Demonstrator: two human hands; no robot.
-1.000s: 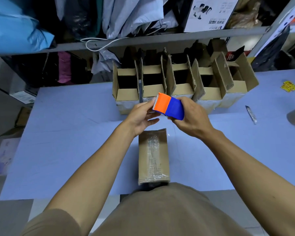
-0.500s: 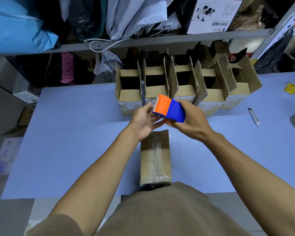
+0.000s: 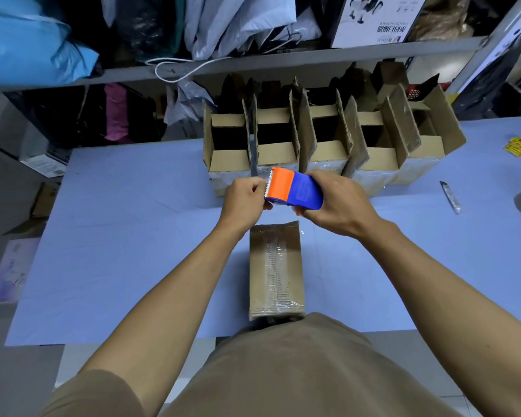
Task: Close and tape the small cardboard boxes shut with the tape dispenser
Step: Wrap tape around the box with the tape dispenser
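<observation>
Right hand (image 3: 334, 203) grips one orange-and-blue dispenser (image 3: 295, 190) above one taped box (image 3: 275, 269); left hand (image 3: 244, 200) pinches at its toothed end. Five open boxes (image 3: 322, 139) line the blue table (image 3: 118, 236) under cluttered shelves (image 3: 253, 67).

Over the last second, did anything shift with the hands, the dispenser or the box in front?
Little. The left hand, a second ago open beside the tape dispenser, has closed its fingers at the orange toothed end, seemingly pinching the tape there; the tape itself is not clear. The right hand keeps its grip on the blue body. The taped box near the table's front edge and the row of open boxes behind did not move.
</observation>
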